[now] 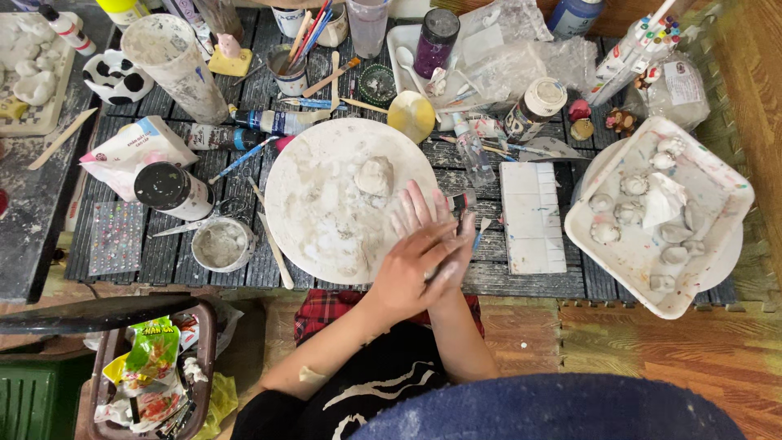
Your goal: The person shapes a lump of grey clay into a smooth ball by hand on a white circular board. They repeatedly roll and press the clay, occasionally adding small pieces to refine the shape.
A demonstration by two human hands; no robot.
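Note:
My left hand (405, 273) lies palm down across my right hand (419, 213), whose white-dusted fingers point up from under it. The two palms are pressed together over the lower right edge of a round white board (318, 204). Whatever may be between the palms is hidden. A grey-white lump of clay (375, 174) sits on the board, just above my fingertips and apart from them.
A white square tray (721, 175) at the right holds several small clay pieces (631, 213). A white palette (531, 216) lies beside my hands. To the left are a small bowl (221, 244), a wooden stick (273, 240) and a black-lidded jar (171, 189). Bottles, brushes and cups crowd the far side.

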